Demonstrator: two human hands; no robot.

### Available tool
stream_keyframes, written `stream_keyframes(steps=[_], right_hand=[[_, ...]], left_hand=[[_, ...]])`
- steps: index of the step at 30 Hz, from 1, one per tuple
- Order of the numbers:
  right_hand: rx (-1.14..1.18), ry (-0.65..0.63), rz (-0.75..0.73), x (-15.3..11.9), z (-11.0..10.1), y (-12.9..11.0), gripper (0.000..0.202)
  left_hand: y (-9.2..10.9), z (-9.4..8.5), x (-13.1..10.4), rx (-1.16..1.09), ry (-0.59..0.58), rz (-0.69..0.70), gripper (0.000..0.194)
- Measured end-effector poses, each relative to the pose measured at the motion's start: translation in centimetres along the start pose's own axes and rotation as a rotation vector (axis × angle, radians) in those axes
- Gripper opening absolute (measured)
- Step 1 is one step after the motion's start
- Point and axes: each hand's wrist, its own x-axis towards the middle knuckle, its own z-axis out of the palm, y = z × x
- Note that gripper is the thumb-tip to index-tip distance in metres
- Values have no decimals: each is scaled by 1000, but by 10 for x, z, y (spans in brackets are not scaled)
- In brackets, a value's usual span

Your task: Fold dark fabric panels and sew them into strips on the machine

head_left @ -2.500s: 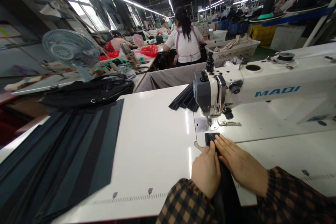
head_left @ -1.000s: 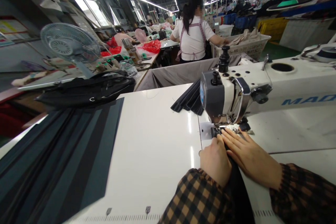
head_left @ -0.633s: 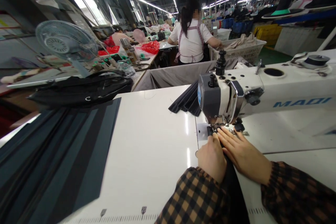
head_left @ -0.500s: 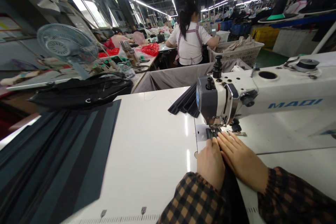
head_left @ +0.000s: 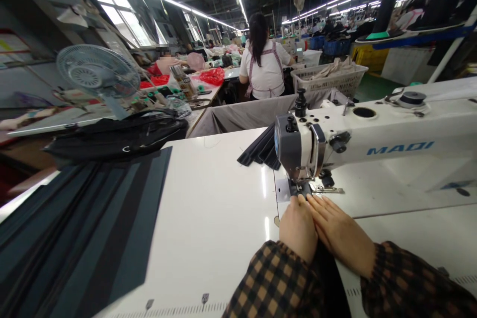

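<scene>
A black fabric strip (head_left: 329, 278) runs from the table's front edge, beneath my hands, up to the presser foot of a white sewing machine (head_left: 395, 131). My left hand (head_left: 299, 228) is closed on the strip just in front of the needle area, fingers bent and pressed down; its fingertips are partly hidden. Beside it, my right hand (head_left: 341, 231) lies flat with fingers stretched out along the strip's right side, touching the left hand. A small metal guide (head_left: 330, 190) sits on the machine bed, right of the needle.
Dark fabric panels (head_left: 122, 228) are stacked on the left. Several narrow black pieces (head_left: 261, 149) lie behind the machine head. Farther back are a black bag (head_left: 119, 134), a fan (head_left: 99, 72), a seated co-worker (head_left: 266, 64) and a plastic basket (head_left: 328, 79).
The view has shifted slightly, so the machine appears farther left. My fingertips sit a little farther back from the presser foot. The co-worker ahead has changed arm position.
</scene>
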Motion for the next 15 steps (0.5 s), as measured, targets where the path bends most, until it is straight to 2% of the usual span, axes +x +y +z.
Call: stream_keyframes(steps=[3, 6, 8, 11, 12, 13, 15], right_hand=[[-12, -7, 36, 4, 3, -1, 37], [-37, -29, 85, -8, 0, -15, 35], [-45, -7, 108, -28, -5, -32, 38], [29, 77, 106, -73, -17, -65, 47], [85, 102, 112, -89, -21, -76, 49], [151, 123, 151, -106, -24, -87, 51], [309, 156, 344, -137, -28, -108, 51]], left_hand=[[-3, -1, 8, -1, 69, -8, 36], [-3, 4, -6, 5, 93, -37, 35], [-2, 14, -33, 4, 76, -73, 40], [1, 42, -94, -86, 58, -142, 49], [2, 53, -116, -188, 53, -135, 48], [3, 63, -137, -318, 92, -193, 43], [7, 80, -171, -618, 164, -290, 32]])
